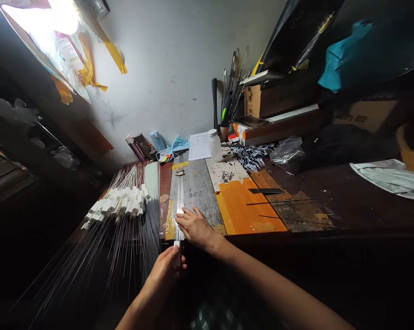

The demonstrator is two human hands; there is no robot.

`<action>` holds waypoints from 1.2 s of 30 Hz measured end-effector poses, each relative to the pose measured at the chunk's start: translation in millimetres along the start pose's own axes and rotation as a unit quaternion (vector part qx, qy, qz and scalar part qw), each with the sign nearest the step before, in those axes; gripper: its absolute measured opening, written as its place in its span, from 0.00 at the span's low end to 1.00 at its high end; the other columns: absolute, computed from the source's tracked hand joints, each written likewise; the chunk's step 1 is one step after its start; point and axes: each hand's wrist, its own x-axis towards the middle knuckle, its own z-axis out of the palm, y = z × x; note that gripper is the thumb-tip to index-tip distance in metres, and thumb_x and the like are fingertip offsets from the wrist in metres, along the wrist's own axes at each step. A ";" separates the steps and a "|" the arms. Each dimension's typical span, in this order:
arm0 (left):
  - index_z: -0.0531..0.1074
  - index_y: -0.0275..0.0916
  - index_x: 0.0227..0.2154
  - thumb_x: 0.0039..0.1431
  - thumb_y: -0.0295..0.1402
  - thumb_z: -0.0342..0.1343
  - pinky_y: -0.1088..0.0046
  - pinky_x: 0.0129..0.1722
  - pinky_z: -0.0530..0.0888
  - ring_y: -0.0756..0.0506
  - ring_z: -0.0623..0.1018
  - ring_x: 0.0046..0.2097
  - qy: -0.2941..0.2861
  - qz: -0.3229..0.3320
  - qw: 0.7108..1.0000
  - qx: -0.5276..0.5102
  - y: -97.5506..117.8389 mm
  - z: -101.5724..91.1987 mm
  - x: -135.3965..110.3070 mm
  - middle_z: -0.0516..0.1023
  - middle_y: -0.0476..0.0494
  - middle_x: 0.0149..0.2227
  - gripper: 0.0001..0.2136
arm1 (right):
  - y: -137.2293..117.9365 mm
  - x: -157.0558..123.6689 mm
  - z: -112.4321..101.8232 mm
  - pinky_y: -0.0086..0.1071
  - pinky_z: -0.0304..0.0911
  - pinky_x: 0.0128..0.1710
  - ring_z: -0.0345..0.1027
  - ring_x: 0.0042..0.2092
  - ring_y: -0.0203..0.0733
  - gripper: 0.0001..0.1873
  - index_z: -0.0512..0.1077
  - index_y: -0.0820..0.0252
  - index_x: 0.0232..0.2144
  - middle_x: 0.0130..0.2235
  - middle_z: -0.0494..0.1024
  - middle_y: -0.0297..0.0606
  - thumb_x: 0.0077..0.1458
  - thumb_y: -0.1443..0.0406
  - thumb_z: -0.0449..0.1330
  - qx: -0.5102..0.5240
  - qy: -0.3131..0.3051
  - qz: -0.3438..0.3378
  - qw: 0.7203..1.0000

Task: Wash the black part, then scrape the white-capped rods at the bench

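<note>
Just off the table's front edge, my left hand (164, 266) is closed around a small white block (177, 245), whose top end shows above the fingers. My right hand (195, 227) lies flat with fingers stretched, resting on a narrow pale strip (180, 192) that runs lengthwise along a worn grey board (202, 183). Whether a rod lies under those fingers is too fine to make out. To the left is a heap of white blocks (117, 201) with thin rods sticking out over the edge. Beside it lies a bundle of thin straight rods (152, 178).
An orange sheet (248, 206) and a dark flat blade (266, 190) lie right of the board. Behind stand a white plastic jar (214, 146), a pot of thin tools (224, 133) and several bottles (136, 147). A heap of short sticks (251, 156) sits near a clear bag (287, 153).
</note>
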 end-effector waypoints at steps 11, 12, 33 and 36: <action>0.69 0.33 0.33 0.51 0.38 0.67 0.74 0.26 0.70 0.49 0.75 0.23 0.015 0.034 0.999 0.011 -2.8 0.5 4.3 0.74 0.48 0.22 0.15 | 0.7 -1.3 -0.4 0.61 0.44 0.63 0.58 0.64 0.54 0.15 0.73 0.59 0.50 0.55 0.75 0.43 0.66 0.68 0.50 -0.006 0.002 -0.008 1.000; 0.69 0.34 0.32 0.49 0.39 0.68 0.73 0.27 0.70 0.49 0.75 0.23 0.014 0.036 0.999 0.014 -2.7 0.4 3.8 0.74 0.48 0.22 0.16 | 0.1 -1.8 -0.5 0.61 0.44 0.63 0.57 0.64 0.54 0.16 0.71 0.59 0.52 0.55 0.75 0.43 0.66 0.68 0.51 0.001 0.010 -0.013 1.000; 0.75 0.39 0.39 0.56 0.50 0.60 0.71 0.38 0.65 0.47 0.69 0.37 -0.200 0.168 0.941 0.217 -51.9 22.1 -51.2 0.73 0.46 0.34 0.18 | 115.2 -201.7 -155.5 0.43 0.63 0.49 0.70 0.47 0.48 0.11 0.74 0.57 0.43 0.44 0.79 0.41 0.65 0.63 0.53 -0.168 0.203 0.148 0.953; 0.76 0.39 0.39 0.54 0.50 0.62 0.70 0.41 0.67 0.45 0.71 0.40 -0.216 0.153 0.942 0.208 -51.3 37.6 -52.5 0.75 0.44 0.36 0.19 | 114.5 -200.3 -159.5 0.44 0.61 0.52 0.69 0.49 0.48 0.11 0.74 0.57 0.45 0.46 0.79 0.41 0.64 0.65 0.54 -0.183 0.133 0.181 0.957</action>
